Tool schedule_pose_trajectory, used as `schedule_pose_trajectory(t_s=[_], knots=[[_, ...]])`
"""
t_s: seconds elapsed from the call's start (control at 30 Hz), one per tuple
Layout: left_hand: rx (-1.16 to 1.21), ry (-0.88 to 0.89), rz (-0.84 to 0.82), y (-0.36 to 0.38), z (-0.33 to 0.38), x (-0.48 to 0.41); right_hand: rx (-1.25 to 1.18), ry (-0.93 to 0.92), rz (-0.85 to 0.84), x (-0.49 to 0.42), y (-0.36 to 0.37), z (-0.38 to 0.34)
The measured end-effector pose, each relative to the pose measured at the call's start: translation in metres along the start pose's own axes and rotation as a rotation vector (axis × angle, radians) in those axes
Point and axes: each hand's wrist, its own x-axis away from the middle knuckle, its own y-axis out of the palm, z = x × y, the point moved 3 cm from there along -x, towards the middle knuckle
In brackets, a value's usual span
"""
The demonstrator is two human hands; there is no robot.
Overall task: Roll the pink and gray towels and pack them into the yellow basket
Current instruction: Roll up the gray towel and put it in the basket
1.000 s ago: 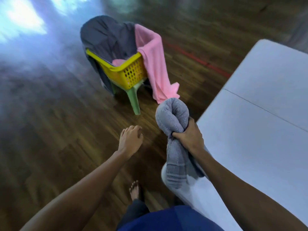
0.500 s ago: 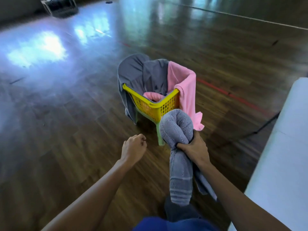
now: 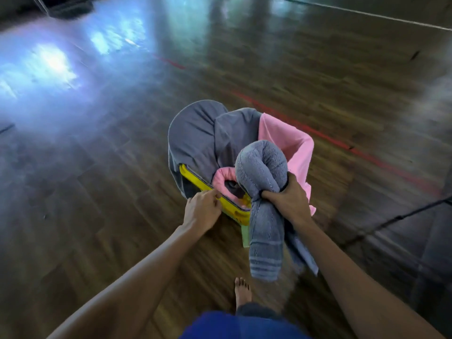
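Right hand (image 3: 286, 204): fingers and thumb clamped round the middle of the gray towel (image 3: 261, 165), whose folded upper loop stands above the fist while its striped ends hang below the wrist. The loop is held in the air over the near right corner of the yellow basket (image 3: 195, 182). Left hand (image 3: 203, 211): fingers curled, fingertips at the basket's near rim; motion blur leaves it unclear whether they pinch the rim or only touch it. Inside the basket, just beside the held loop, lies a rolled pink towel (image 3: 223, 176). A dark gray cloth (image 3: 195, 138) drapes over the basket's far and left sides, and a flat pink towel (image 3: 288, 140) drapes over its right side, hanging down behind the right hand. A pale green leg (image 3: 245, 234) shows beneath the basket. All stands on a glossy wooden floor (image 3: 110, 167) crossed by a red line (image 3: 342, 145). At the lower edge: one bare foot (image 3: 242, 292) and a blue garment (image 3: 239, 326)
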Motion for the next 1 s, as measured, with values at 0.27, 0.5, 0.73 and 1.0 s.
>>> schedule_pose_trajectory(t_s=[0.27,0.5,0.73,1.0], knots=[[-0.096,0.059,-0.114,0.005,-0.068,-0.146,0.259,-0.012,0.014,-0.148,0.079,-0.056],[-0.221,0.250,-0.243,0.048,-0.129,-0.245,0.669,0.036,-0.068,-0.235,0.171,-0.017],[-0.243,0.523,-0.307,0.101,-0.150,-0.271,0.859,0.055,-0.173,-0.263,0.230,0.055],[-0.331,0.593,-0.301,0.122,-0.162,-0.271,0.843,0.044,-0.270,-0.285,0.272,0.116]])
